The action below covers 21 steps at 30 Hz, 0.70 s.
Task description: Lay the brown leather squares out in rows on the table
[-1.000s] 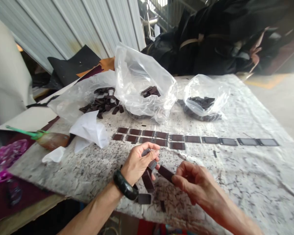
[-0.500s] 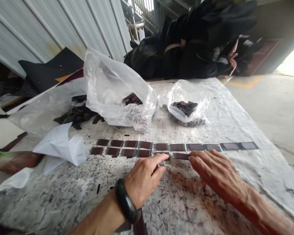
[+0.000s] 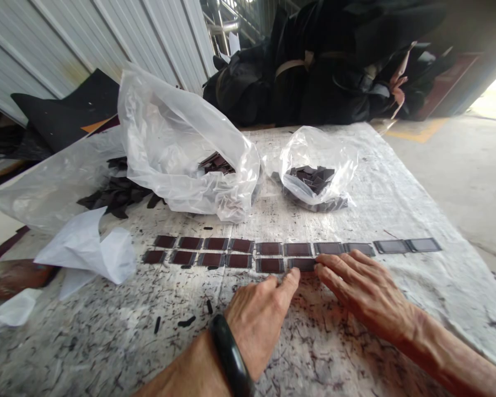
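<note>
1. My left grip (image 3: 263, 313) is narrow: index finger reaching forward, the rest folded under, so I cannot tell whether anything is tucked inside. The fingertip (image 3: 294, 274) meets the near edge of the end patch (image 3: 302, 264).
2. My right grip (image 3: 366, 292) lies palm down, fingers extended and close together. Its thumb is hidden, so I cannot tell whether it pinches anything. The fingertips reach the patch's right end.
3. That patch lies flat at the right end of the near row (image 3: 239, 261), between my two grips. I judge a light touch from both sides best here; one grip pushing alone could turn the patch askew.
4. The neighbouring patch (image 3: 269, 266) sits just to its left, slightly apart. I should use its edge as my guide and leave it unmoved.
5. The far row (image 3: 298, 249) runs close behind and extends further right. My right fingers come very near it, so I want them low and steady, lest they nudge those patches.
6. On the bench (image 3: 400, 198), dark scraps (image 3: 187, 321) lie loose near my left wrist. A dragging sleeve or bangle (image 3: 231, 355) might sweep them along; lifting the wrist slightly would help.
</note>
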Available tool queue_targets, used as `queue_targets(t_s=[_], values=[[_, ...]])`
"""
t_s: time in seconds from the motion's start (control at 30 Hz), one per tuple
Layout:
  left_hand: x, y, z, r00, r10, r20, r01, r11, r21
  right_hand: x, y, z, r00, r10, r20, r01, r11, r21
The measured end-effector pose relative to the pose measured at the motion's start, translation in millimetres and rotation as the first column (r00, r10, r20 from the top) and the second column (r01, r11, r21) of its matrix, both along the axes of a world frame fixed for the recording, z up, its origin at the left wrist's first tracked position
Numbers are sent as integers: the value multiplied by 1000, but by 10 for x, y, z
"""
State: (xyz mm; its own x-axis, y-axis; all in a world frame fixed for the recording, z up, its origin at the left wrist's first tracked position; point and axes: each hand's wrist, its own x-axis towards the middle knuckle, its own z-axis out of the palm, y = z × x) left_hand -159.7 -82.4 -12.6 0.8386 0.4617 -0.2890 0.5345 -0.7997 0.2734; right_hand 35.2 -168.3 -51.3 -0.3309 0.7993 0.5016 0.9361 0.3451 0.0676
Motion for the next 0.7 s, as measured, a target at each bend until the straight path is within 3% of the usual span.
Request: queue_targets(t_s=[0.37, 0.7], values=[[-18, 10, -33, 999, 17, 37, -16, 999, -48, 56, -21, -66, 1000, 15, -21, -15, 1000, 24], [36, -7, 6, 998, 35, -48, -37, 999, -32, 37, 15, -83, 1000, 19, -8, -19, 1000, 13]])
